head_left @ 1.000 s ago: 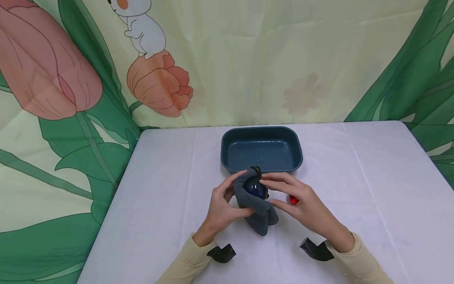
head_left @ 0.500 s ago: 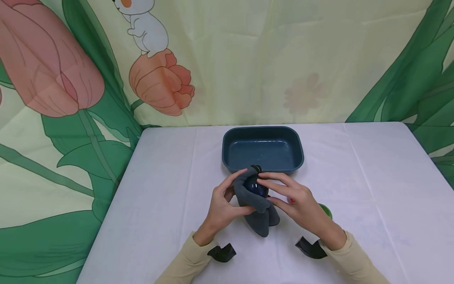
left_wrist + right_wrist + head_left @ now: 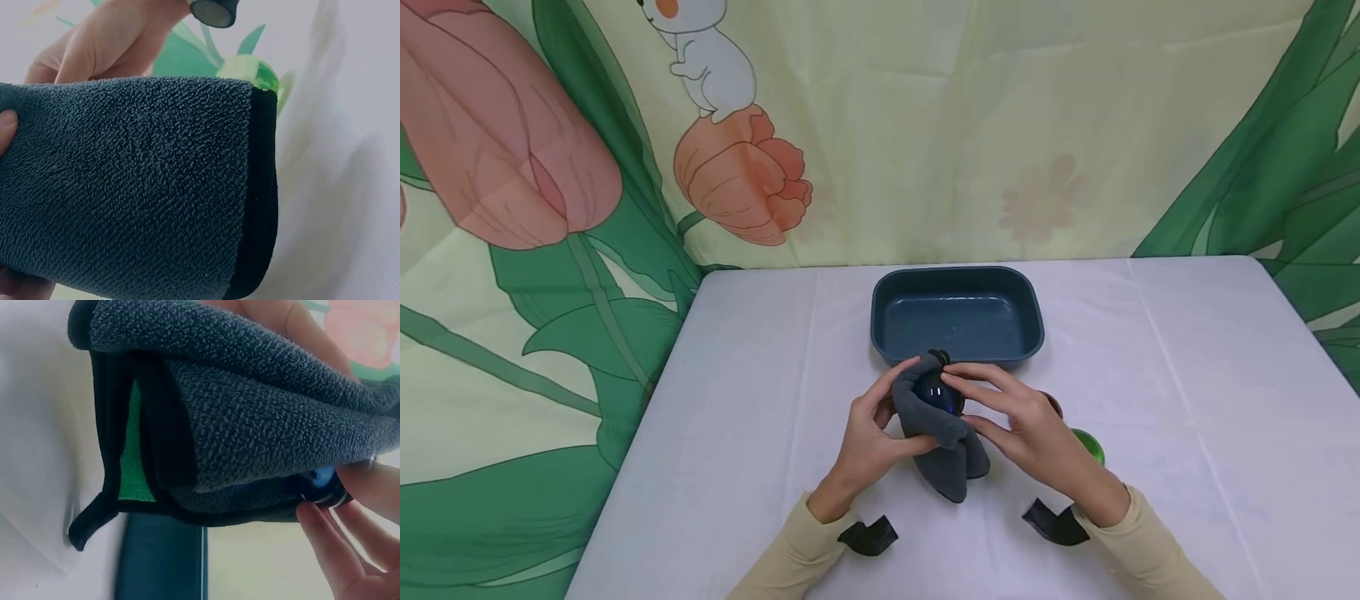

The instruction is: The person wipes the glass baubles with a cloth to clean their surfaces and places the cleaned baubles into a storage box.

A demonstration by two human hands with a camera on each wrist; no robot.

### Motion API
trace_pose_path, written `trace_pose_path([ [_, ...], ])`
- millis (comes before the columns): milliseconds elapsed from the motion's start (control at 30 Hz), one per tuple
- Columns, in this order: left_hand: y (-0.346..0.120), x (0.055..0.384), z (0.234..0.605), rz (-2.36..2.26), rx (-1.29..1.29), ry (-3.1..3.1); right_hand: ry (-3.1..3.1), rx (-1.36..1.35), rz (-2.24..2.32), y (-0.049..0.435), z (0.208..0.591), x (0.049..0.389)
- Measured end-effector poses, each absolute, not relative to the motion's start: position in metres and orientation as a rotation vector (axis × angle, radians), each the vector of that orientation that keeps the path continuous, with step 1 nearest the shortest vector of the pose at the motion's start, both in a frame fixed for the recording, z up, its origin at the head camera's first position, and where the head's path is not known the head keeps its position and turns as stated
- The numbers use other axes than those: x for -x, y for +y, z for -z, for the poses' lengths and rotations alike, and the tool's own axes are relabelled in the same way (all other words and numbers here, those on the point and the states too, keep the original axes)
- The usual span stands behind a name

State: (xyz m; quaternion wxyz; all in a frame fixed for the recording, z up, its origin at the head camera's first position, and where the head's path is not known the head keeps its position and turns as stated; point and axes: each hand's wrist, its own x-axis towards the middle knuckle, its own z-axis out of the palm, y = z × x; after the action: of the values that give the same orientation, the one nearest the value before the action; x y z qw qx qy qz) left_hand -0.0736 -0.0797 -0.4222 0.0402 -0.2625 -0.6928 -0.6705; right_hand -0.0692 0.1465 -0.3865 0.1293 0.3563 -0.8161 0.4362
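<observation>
In the head view my left hand [image 3: 868, 437] holds a folded grey-blue cloth [image 3: 951, 477], thumb in front and fingers behind it. Tucked in the cloth's fold is a glossy dark-blue round object [image 3: 938, 393]. My right hand [image 3: 1037, 429] pinches this object at its right side between thumb and fingers. Seen from the right wrist, only a little of the blue object [image 3: 322, 478] shows; the cloth [image 3: 250, 419], with black edging and a green inner face, covers most of it. The cloth [image 3: 137, 181] hides the object from the left wrist camera.
A dark teal basin [image 3: 1036, 333] stands just beyond the hands. Behind my right hand, a green translucent round thing [image 3: 1090, 446] and a dark reddish thing [image 3: 1054, 405] are partly hidden. Black camera mounts [image 3: 869, 536] sit at both wrists. A printed curtain [image 3: 880, 167] hangs behind the table.
My right hand and forearm have shifted slightly left, uncovering the green thing and the reddish edge behind them. Both hands keep their hold on the cloth and the blue object.
</observation>
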Motion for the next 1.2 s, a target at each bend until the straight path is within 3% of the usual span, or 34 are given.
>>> trace_pose_path([
  [467, -0.073, 0.075, 0.419, 2.044, 0.793, -2.144, -2.493, -0.779, -1.882, 0.153, 0.388, 0.069],
  [1200, -0.074, 0.077, 0.421, 2.114, 0.739, -2.091, -2.345, -1.057, -1.232, 0.151, 0.390, 0.072],
])
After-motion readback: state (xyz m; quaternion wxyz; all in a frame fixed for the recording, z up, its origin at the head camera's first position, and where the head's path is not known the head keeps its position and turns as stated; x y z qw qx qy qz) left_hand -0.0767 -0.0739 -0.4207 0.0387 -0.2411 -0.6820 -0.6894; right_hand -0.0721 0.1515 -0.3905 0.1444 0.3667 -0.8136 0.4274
